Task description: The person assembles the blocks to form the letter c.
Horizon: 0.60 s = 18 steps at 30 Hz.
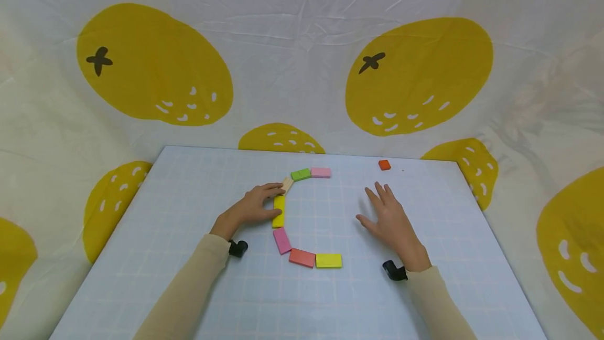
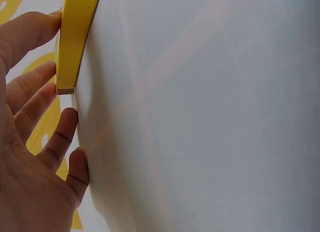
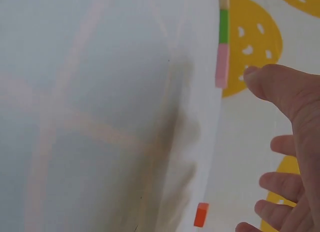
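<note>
Several flat coloured blocks lie end to end in a C-shaped curve on the table. My left hand (image 1: pixel 255 205) is at the curve's left side. Its thumb touches the upright yellow block (image 1: pixel 279 203), and its fingertips reach the plain wooden block (image 1: pixel 288 183). In the left wrist view the thumb meets the edge of a yellow block (image 2: pixel 77 41), with the other fingers loosely spread. My right hand (image 1: pixel 390 220), fingers spread and holding nothing, hovers over the table right of the curve. A green block (image 1: pixel 300 174) and pink block (image 1: pixel 321 172) form the curve's top end.
Below the left hand, the curve continues with a darker pink block (image 1: pixel 282 241), a red block (image 1: pixel 302 257) and another yellow block (image 1: pixel 329 261). A small orange-red block (image 1: pixel 384 165) lies apart near the far edge. Behind the pale gridded table (image 1: pixel 358 303) hangs a fruit-patterned cloth (image 1: pixel 292 67).
</note>
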Each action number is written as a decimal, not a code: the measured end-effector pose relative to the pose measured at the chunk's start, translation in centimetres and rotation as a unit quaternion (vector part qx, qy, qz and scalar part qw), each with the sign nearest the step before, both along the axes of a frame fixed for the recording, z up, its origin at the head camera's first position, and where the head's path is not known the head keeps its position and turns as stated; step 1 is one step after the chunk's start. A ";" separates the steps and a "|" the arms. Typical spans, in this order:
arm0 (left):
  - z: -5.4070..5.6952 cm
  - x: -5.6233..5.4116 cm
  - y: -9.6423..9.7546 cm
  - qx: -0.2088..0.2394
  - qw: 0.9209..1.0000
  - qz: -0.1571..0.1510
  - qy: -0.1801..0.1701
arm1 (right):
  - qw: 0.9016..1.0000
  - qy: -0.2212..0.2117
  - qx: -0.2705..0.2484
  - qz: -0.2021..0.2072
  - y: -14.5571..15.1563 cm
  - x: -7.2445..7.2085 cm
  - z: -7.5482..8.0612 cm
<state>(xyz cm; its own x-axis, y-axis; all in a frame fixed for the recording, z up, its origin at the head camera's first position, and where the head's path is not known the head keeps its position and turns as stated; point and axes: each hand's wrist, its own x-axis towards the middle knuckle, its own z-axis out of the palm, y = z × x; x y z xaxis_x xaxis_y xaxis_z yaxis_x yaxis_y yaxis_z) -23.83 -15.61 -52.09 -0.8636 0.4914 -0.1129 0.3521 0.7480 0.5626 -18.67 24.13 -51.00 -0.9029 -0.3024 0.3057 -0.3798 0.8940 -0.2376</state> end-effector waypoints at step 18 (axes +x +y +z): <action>-0.2 -0.1 -0.1 0.002 1.000 -0.003 -0.003 | 0.999 -0.024 0.026 -0.026 1.8 -6.6 0.8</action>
